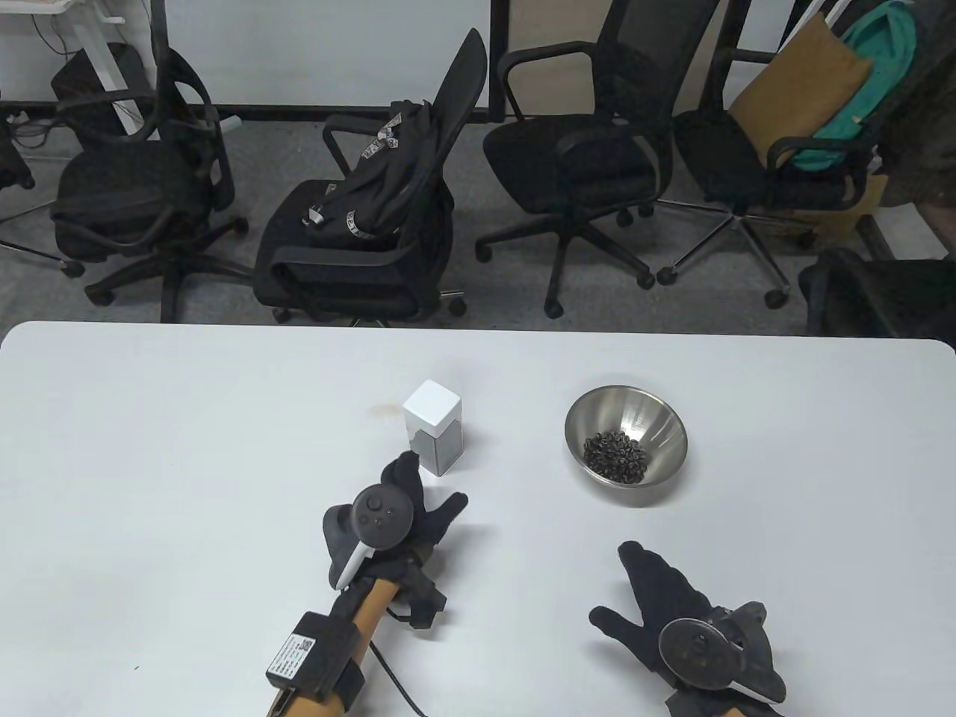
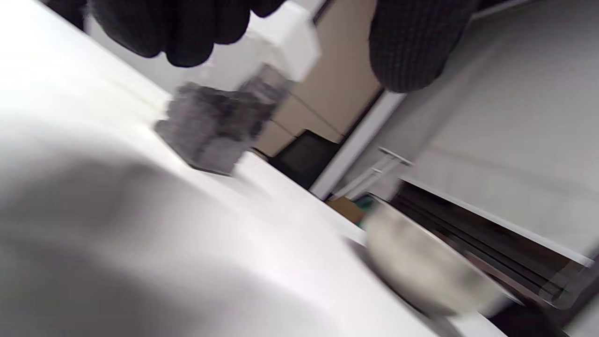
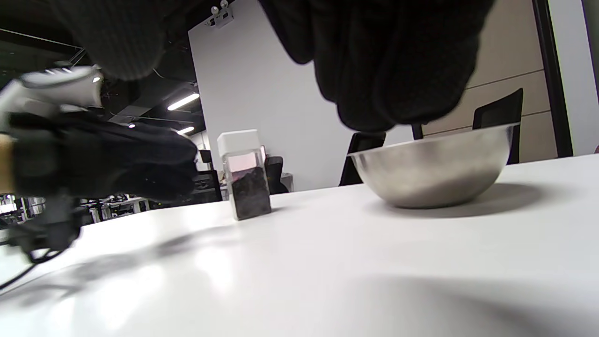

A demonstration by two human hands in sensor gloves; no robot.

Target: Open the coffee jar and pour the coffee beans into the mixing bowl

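Note:
The coffee jar (image 1: 433,426), a square clear jar with a white lid on, stands upright on the table; dark beans fill its lower part in the right wrist view (image 3: 245,178). It is blurred in the left wrist view (image 2: 220,121). My left hand (image 1: 432,484) is just in front of the jar, fingers (image 2: 187,32) and thumb spread, holding nothing. The steel mixing bowl (image 1: 657,426) stands to the right and holds coffee beans (image 1: 616,452). My right hand (image 1: 616,586) lies spread and empty near the front edge, in front of the bowl (image 3: 430,173).
The white table (image 1: 187,448) reaches across the view. Several black office chairs (image 1: 373,224) stand beyond its far edge. A cable (image 1: 396,680) trails from my left wrist.

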